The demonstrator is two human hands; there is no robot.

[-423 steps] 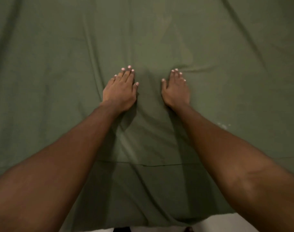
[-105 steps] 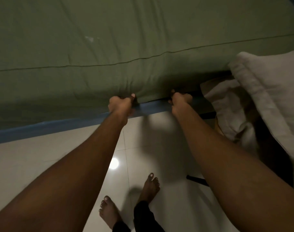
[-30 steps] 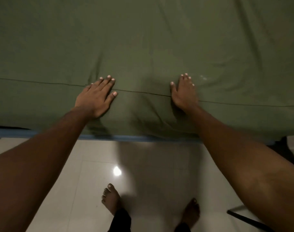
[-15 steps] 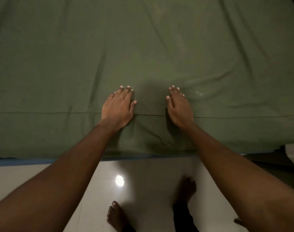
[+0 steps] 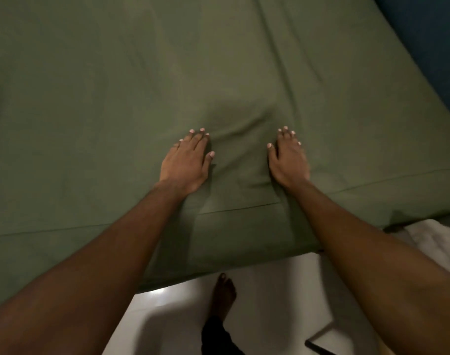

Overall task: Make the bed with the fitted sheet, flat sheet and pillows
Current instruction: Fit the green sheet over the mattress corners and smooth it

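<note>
Both my hands lie flat on the green sheet (image 5: 116, 85), palms down, fingers straight, gripping nothing. Left hand (image 5: 184, 162) and right hand (image 5: 288, 160) sit side by side, apart, near the bed's near edge, just beyond the seam line (image 5: 234, 207) that runs across the sheet. Cloth between the hands is bunched into shallow creases; longer folds run away from the right hand toward the far side. The sheet drapes over the mattress edge down to the white tiled floor (image 5: 270, 303). One bare foot (image 5: 224, 295) stands on the floor below the edge. White fabric (image 5: 434, 242) lies at lower right, beside the bed corner. A dark blue surface (image 5: 428, 42) shows at top right.
</note>
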